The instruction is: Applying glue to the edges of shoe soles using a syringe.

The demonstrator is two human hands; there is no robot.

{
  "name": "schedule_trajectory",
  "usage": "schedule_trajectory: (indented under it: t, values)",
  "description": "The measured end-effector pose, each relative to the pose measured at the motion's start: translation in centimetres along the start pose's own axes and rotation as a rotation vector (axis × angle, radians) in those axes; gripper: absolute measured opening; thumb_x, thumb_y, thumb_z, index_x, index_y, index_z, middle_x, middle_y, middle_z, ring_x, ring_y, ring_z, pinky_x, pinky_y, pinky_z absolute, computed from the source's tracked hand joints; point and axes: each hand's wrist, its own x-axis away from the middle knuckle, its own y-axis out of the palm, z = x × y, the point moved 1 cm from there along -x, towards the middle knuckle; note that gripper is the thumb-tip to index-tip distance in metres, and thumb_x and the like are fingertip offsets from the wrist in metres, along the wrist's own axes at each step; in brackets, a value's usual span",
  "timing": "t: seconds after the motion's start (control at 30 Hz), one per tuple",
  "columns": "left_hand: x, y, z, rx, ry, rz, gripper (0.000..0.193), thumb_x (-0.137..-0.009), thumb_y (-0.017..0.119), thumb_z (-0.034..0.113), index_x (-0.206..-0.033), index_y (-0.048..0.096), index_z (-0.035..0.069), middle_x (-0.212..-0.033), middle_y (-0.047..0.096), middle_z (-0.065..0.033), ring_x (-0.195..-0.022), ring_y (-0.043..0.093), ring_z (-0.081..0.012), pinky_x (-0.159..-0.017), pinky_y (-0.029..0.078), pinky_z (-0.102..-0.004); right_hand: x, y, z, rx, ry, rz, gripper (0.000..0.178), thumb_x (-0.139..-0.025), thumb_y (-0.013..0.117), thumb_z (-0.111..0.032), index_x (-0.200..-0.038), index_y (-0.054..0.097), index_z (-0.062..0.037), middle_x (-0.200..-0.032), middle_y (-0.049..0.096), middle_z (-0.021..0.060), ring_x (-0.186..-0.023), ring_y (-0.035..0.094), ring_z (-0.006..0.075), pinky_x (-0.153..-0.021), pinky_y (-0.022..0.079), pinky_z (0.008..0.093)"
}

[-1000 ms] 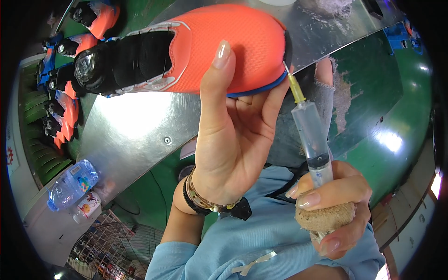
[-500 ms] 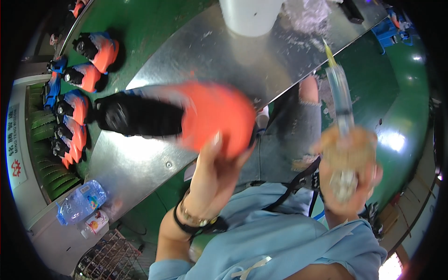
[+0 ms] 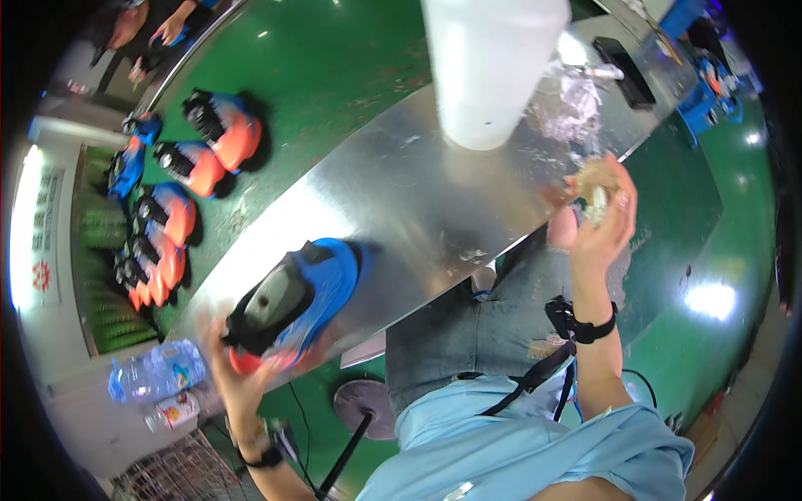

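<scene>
A blue, black and orange sports shoe (image 3: 330, 280) is low over the metal table's left part, its orange end toward me. I cannot tell whether it rests on the surface. My left hand (image 3: 238, 380), blurred, has thumb and fingers on either side of that orange end. My right hand (image 3: 606, 225) is closed around a syringe (image 3: 595, 150) wrapped in a beige, sponge-like piece (image 3: 597, 179). The syringe's front end points at crumpled clear plastic (image 3: 572, 108) on the table; its tip is hard to make out.
A tall white container (image 3: 493, 75) stands on the metal table (image 3: 409, 192); a black box-like object (image 3: 625, 73) lies beyond. Several matching shoes (image 3: 221, 129) sit at the left. Plastic bottles (image 3: 159, 371) lie by the table's near left end, above a wire basket (image 3: 180, 472). Another person's hand (image 3: 175, 27) shows top left.
My left hand has carried the shoe left and lower to the table and turned it. My right hand has moved up and away from my body with the syringe, toward the crumpled plastic.
</scene>
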Motion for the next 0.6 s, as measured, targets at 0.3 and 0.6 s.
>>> schedule_trajectory:
  t: [0.3, 0.6]
  values:
    - [-6.1, 4.6, 3.1, -0.201, 0.846, 0.001, 0.029, -0.065, 0.067, 0.017, -0.093, 0.062, 0.012, -0.101, 0.063, -0.0033, -0.098, 0.058, -0.0204, -0.09, 0.037, -0.0381, -3.4, -6.3, -1.5, 0.002, 0.036, 0.139, 0.054, -0.092, 0.029, -0.034, -0.12, 0.041, 0.0108, -0.103, 0.053, 0.022, -0.088, 0.055, 0.0291, -0.075, 0.045, 0.0354]
    - [-5.4, 7.5, 1.6, -0.029, 0.825, 0.099, 0.043, -0.052, 0.079, 0.013, -0.088, 0.061, 0.027, -0.098, 0.056, 0.007, -0.093, 0.047, -0.0166, -0.085, 0.037, -0.0322, -4.7, -5.2, -1.8, 0.083, -0.048, -0.094, 0.057, -0.09, 0.03, -0.035, -0.122, 0.039, 0.0107, -0.109, 0.05, 0.0234, -0.086, 0.055, 0.0299, -0.075, 0.043, 0.0363]
